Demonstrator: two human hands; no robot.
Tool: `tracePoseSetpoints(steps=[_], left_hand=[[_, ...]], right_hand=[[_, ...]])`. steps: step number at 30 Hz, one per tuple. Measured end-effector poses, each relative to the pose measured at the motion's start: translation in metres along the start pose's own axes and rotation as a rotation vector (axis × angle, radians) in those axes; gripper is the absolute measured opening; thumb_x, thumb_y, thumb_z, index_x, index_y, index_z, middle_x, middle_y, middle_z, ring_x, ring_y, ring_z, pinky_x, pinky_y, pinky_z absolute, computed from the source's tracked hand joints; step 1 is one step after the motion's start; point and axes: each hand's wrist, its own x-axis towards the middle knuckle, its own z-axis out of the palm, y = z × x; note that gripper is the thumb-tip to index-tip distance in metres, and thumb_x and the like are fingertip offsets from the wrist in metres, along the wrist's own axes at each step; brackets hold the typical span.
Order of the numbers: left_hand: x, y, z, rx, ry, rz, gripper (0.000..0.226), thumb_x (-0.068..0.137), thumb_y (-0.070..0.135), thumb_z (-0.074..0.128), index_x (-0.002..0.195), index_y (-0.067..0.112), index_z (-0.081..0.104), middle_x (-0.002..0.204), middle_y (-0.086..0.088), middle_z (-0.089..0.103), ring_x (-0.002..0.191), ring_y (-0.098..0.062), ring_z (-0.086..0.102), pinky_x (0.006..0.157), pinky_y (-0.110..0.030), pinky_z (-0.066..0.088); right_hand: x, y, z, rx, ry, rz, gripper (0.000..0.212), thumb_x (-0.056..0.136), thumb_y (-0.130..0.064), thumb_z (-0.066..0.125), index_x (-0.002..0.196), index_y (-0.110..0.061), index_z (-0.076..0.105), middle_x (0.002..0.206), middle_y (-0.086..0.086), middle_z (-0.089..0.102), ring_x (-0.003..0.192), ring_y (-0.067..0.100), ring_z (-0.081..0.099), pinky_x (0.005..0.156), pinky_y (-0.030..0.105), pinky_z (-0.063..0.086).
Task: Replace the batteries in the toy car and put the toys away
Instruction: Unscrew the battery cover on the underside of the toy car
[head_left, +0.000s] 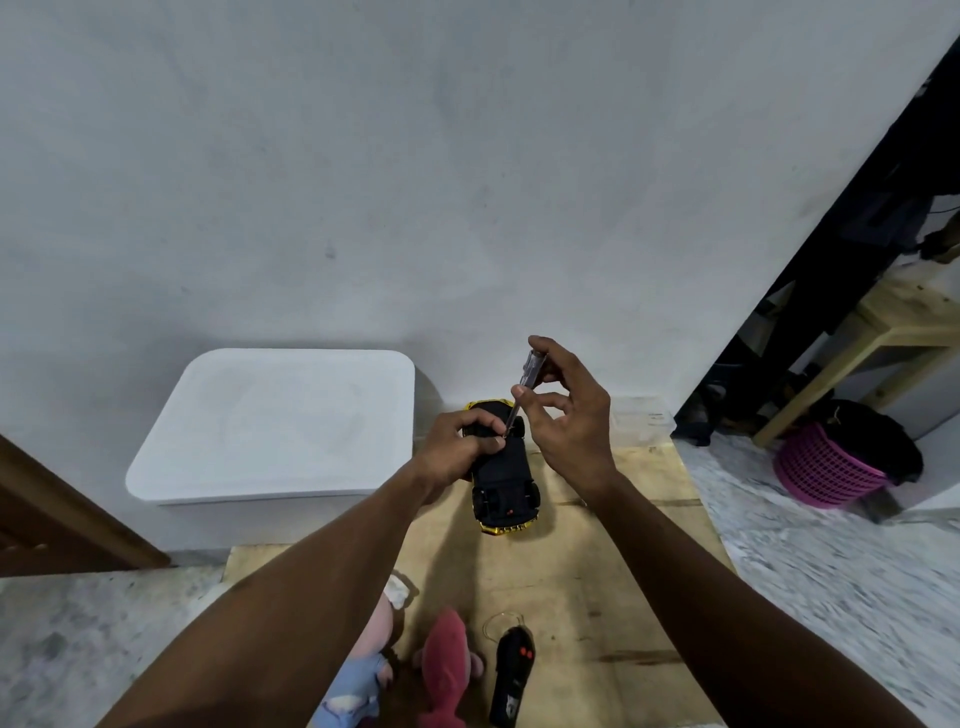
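A yellow toy car (506, 493) lies upside down on a wooden board (613, 571), its black underside facing up. My left hand (462, 441) grips the car's far end. My right hand (566, 410) pinches a clear-handled screwdriver (527, 379) whose tip points down onto the car's underside beside my left fingers. A black remote control (511, 675) lies on the board near me. Two soft toys lie beside it: a pink one (447, 665) and a pale pink and blue one (363, 670).
A white lidded storage box (280, 426) stands against the wall left of the board. A purple basket (826, 467) and a wooden table leg (841, 384) are at the right. A brown door edge (62, 509) is at the far left.
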Motion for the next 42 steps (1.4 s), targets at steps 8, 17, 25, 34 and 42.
tracePoseSetpoints(steps=[8,17,25,34,42], left_hand=[[0.003,0.001,0.000,-0.011,-0.002,-0.005,0.018,0.088,-0.001,0.068,0.089,0.017,0.072,0.084,0.000,0.066,0.070,-0.012,0.062,0.049,-0.019,0.048],[0.008,-0.004,-0.004,-0.001,0.001,-0.019,0.020,0.086,0.001,0.071,0.082,0.021,0.070,0.084,-0.003,0.065,0.071,-0.019,0.063,0.056,-0.026,0.050],[0.008,0.001,-0.006,-0.019,-0.015,0.010,0.020,0.087,0.001,0.070,0.084,0.020,0.068,0.090,-0.002,0.065,0.074,-0.018,0.063,0.051,-0.024,0.051],[0.009,0.002,-0.007,-0.003,-0.018,0.000,0.016,0.087,0.000,0.070,0.088,0.016,0.068,0.088,-0.004,0.065,0.073,-0.017,0.064,0.050,-0.023,0.051],[0.010,-0.001,-0.007,-0.003,-0.023,-0.002,0.019,0.088,0.002,0.070,0.084,0.020,0.067,0.081,0.000,0.063,0.064,-0.012,0.061,0.051,-0.023,0.049]], right_hand=[[0.005,0.001,-0.002,0.000,0.013,0.020,0.056,0.084,0.003,0.071,0.127,-0.030,0.057,0.105,0.002,0.064,0.092,0.012,0.063,0.069,0.024,0.059],[0.002,0.006,0.002,0.016,-0.015,0.009,0.055,0.086,0.006,0.066,0.129,-0.027,0.057,0.108,0.006,0.064,0.097,0.019,0.063,0.072,0.026,0.060],[0.006,0.006,0.003,0.014,0.000,0.016,0.055,0.086,0.007,0.066,0.130,-0.024,0.056,0.108,0.005,0.065,0.097,0.016,0.064,0.072,0.029,0.061],[0.009,0.002,0.007,0.044,0.022,0.020,0.054,0.081,0.003,0.074,0.123,-0.026,0.056,0.109,0.002,0.066,0.095,0.016,0.066,0.070,0.029,0.061],[0.008,0.005,0.008,0.013,0.008,-0.016,0.050,0.084,0.004,0.070,0.126,-0.021,0.061,0.107,0.005,0.066,0.094,0.015,0.065,0.071,0.029,0.061]])
